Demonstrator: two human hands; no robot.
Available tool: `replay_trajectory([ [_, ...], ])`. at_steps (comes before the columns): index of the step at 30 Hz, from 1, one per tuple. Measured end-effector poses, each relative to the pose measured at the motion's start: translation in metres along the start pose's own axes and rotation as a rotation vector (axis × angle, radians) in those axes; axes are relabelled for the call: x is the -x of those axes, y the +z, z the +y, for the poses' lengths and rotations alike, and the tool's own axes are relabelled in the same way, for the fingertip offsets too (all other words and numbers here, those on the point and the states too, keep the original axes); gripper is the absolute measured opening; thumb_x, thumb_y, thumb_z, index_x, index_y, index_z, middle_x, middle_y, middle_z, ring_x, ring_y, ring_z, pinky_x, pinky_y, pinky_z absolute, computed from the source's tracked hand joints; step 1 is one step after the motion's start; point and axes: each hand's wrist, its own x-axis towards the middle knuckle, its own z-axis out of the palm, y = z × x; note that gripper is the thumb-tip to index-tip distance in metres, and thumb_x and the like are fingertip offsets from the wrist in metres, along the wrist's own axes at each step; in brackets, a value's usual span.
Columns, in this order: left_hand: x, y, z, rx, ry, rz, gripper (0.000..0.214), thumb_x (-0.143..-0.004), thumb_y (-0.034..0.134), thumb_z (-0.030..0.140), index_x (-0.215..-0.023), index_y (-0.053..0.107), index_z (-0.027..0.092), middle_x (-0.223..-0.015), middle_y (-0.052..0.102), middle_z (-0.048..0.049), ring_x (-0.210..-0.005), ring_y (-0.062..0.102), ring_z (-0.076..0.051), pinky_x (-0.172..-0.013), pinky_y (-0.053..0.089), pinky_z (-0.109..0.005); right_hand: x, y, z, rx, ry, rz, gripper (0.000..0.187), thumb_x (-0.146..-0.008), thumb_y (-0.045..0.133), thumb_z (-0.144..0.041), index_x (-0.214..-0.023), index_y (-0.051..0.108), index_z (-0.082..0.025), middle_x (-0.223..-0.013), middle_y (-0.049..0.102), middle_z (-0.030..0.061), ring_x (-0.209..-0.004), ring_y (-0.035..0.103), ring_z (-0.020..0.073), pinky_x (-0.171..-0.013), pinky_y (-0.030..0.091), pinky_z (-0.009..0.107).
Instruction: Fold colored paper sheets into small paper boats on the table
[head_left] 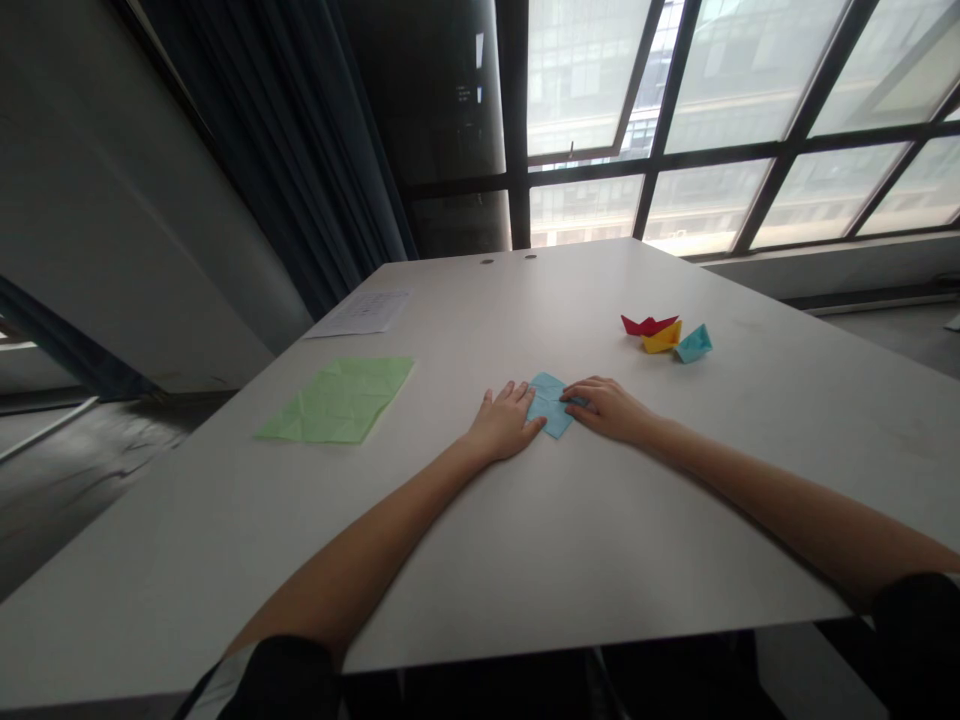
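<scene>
Fingers [576, 392] press blue paper [547, 405] from both sides.

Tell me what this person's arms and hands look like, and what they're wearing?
The left hand and right hand are bare: no gloves, rings or watch show. Both forearms are uncovered. Black fabric sleeves begin near the elbows; the left sleeve has a pale grey-white strip along it, the right sleeve looks plain black.

Bright glare from windows [712, 130], dim foreground, warped edges.
</scene>
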Motion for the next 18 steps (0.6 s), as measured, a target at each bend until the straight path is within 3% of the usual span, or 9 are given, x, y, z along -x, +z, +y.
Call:
replay_trajectory([
  [4, -0.001, 0.002, -0.005, 0.004, -0.06, 0.074, 0.05, -0.088, 0.034, 0.044, -0.13, 0.04, 0.018, -0.139, 0.036, -0.0131, -0.13, 0.027, -0.03, -0.101, 0.018, -0.056, 0.001, 0.001, 0.007, 0.004, 0.053, 0.023, 0.024, -0.083, 0.048, -0.031, -0.094, 0.067, -0.022, -0.098, 0.068, 0.0062, -0.094, 0.059, 0.0214, -0.086, 0.043, 0.037],
  [8, -0.004, 0.004, -0.012, -0.007, -0.135, 0.16, 0.049, -0.085, 0.04, 0.046, -0.124, 0.047, 0.018, -0.133, 0.044, -0.0138, -0.125, 0.035, -0.029, -0.1, 0.024, -0.051, 0.002, 0.004, 0.012, 0.082, 0.176, 0.052, 0.036, -0.08, 0.051, -0.037, -0.109, 0.06, -0.019, -0.111, 0.063, 0.0085, -0.105, 0.052, 0.0266, -0.09, 0.04, 0.042],
  [18, -0.003, 0.003, -0.014, -0.053, -0.099, 0.305, 0.045, -0.081, 0.049, 0.046, -0.114, 0.055, 0.016, -0.122, 0.053, -0.0125, -0.115, 0.042, -0.026, -0.098, 0.027, -0.042, 0.002, 0.005, 0.015, 0.059, 0.215, 0.061, 0.036, -0.079, 0.053, -0.04, -0.109, 0.059, -0.021, -0.113, 0.061, 0.0087, -0.106, 0.051, 0.0263, -0.091, 0.039, 0.043],
])
